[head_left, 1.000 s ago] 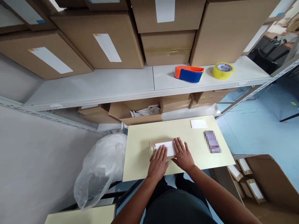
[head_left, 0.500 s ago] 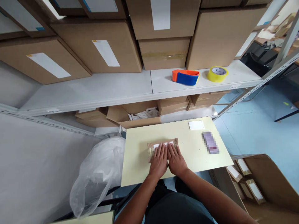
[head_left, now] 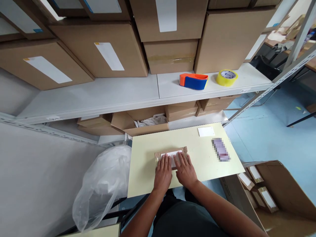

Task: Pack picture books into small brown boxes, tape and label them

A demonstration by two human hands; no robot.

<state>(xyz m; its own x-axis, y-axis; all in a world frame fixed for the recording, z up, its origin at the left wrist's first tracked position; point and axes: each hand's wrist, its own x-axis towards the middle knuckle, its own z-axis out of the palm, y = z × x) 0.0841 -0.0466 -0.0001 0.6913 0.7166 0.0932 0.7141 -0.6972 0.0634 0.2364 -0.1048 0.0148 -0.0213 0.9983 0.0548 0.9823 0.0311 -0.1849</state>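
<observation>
Two hands (head_left: 163, 172) (head_left: 186, 171) — both flattened, gripping nothing — rest atop the small taped carton (head_left: 172, 153).

On a pale counter (head_left: 142, 179), the left fingers (head_left: 163, 162) and right fingers (head_left: 182, 160) lie across a small taped box (head_left: 158, 155), covering its near side. Bare surface gives a hand room to pass left of the box, and on the right between it and a pixelated purple item (head_left: 221, 149). Behind that item lies a white card (head_left: 206, 131). Beyond the back edge, a shelf (head_left: 111, 90) bars reach from above to cartons (head_left: 182, 113) beneath; a plastic bag (head_left: 103, 181) crowds the left side.
</observation>
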